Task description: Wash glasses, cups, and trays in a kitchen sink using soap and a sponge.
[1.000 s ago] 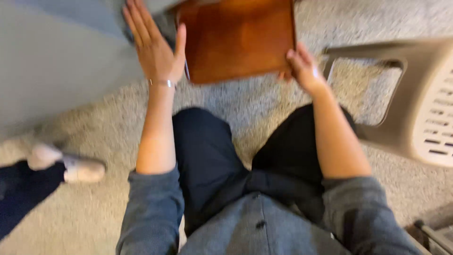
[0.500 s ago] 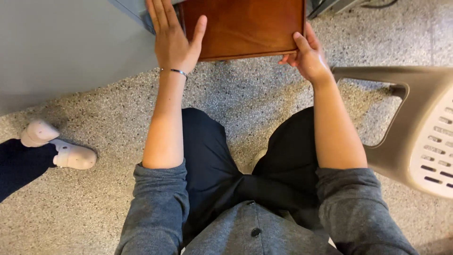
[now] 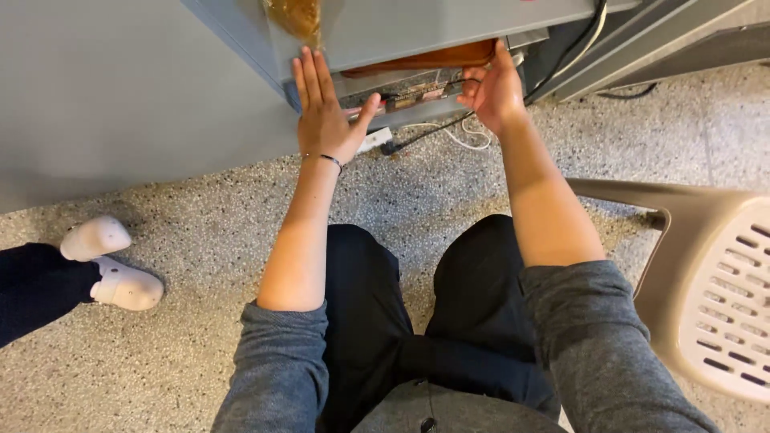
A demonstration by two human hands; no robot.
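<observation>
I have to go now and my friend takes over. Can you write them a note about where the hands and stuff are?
Left hand: open, flat against the grey cabinet, thumb by the slot.
Right hand: fingers curled on the edge of the brown board.
Board: nearly all inside the slot under the cabinet top; only a strip shows. Circuit board and wires lie just beneath.
Done: board almost in.
Left: probably the last push, minding the wires.
Chair stands at the right; another person's shoes at the left.
</observation>
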